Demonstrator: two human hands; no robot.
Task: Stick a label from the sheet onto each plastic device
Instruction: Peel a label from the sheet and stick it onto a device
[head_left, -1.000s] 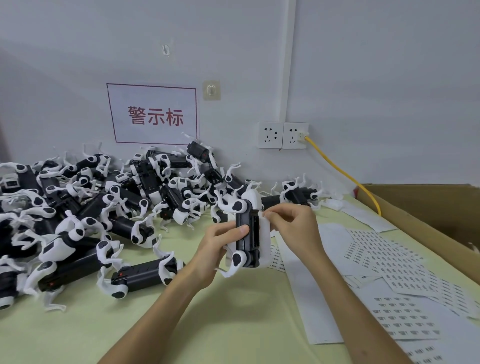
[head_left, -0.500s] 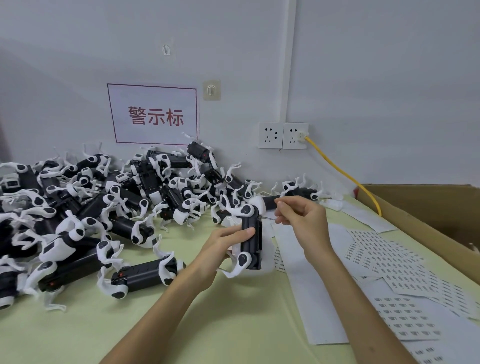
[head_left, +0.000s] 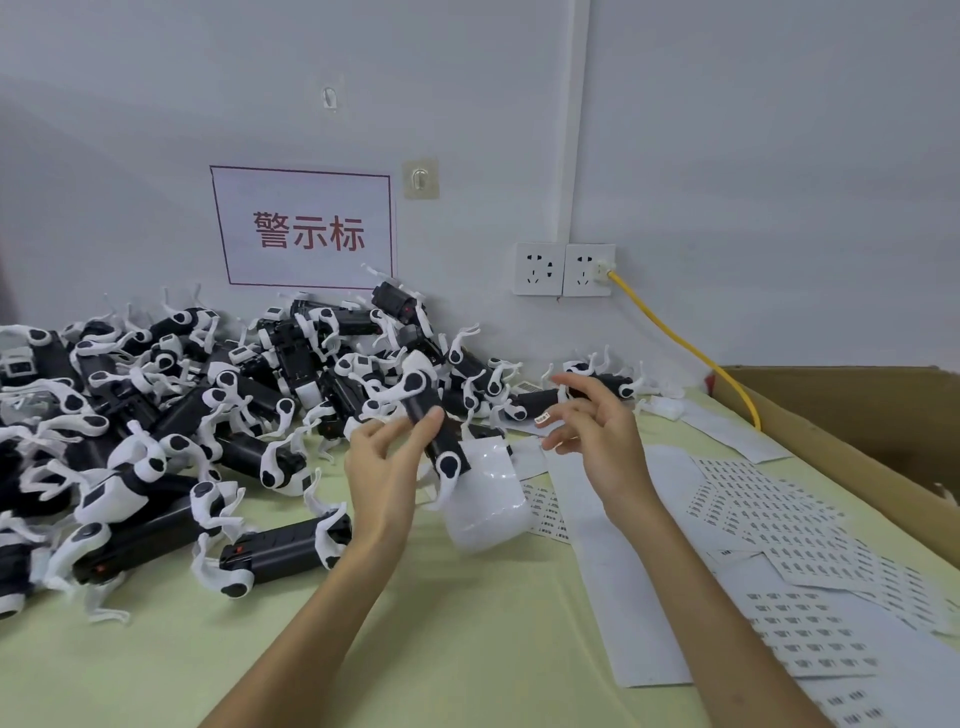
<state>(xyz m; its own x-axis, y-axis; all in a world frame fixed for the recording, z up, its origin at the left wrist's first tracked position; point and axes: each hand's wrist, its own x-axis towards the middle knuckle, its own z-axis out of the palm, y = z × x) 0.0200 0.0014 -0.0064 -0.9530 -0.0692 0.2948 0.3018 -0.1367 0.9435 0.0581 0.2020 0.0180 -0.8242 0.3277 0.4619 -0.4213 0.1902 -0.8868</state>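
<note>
My left hand (head_left: 382, 470) grips a black plastic device with white legs (head_left: 428, 415) above the table, its upper end tilted to the left. A pale plastic piece (head_left: 483, 493) hangs below it. My right hand (head_left: 597, 436) hovers just right of the device with fingers spread, apart from it. A small white label (head_left: 543, 417) sticks to one fingertip. Label sheets (head_left: 753, 499) with rows of small barcodes lie on the table under and to the right of my right forearm.
A big pile of the same devices (head_left: 156, 415) covers the left and back of the green table (head_left: 467, 649). A cardboard box (head_left: 857, 415) stands at the right edge. A yellow cable (head_left: 675, 338) runs from the wall socket (head_left: 589, 270) toward the box.
My right hand has come off the device and drawn back to the right, fingers opening. My left hand has tilted the device, its top leaning left.
</note>
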